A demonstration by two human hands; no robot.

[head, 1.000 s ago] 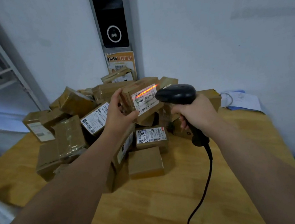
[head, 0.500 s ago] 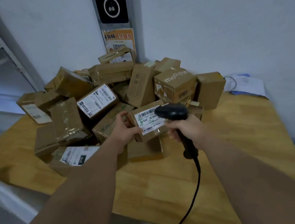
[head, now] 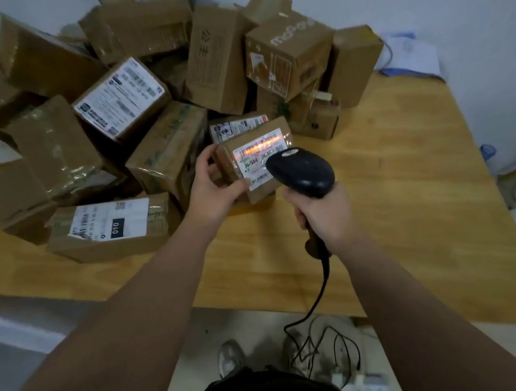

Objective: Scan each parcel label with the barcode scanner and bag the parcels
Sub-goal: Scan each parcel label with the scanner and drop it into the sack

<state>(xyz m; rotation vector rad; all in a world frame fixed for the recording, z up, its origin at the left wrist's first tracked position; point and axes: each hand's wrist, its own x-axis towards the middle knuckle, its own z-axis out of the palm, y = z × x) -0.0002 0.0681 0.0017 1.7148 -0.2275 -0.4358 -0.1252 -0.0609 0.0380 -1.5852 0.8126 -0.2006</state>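
My left hand (head: 212,188) grips a small brown parcel (head: 229,166) by its left end, just above the wooden table (head: 396,176). Its white label (head: 257,155) faces up and an orange-red scan line lies across the label's top. My right hand (head: 325,212) holds the black barcode scanner (head: 301,172) by the handle, with its head right over the label's lower right part. The scanner's cable (head: 323,289) hangs down to the floor.
A heap of several brown cardboard parcels (head: 123,98) covers the table's far and left side, some with white labels. Papers (head: 409,54) lie at the back right by the wall. Bare wood shows to the right. Cables and shoes are on the floor below.
The view has tilted down toward the table's near edge and the floor. The scan line is lit on the label again; half a second ago it was off. Both hands hold the same things.
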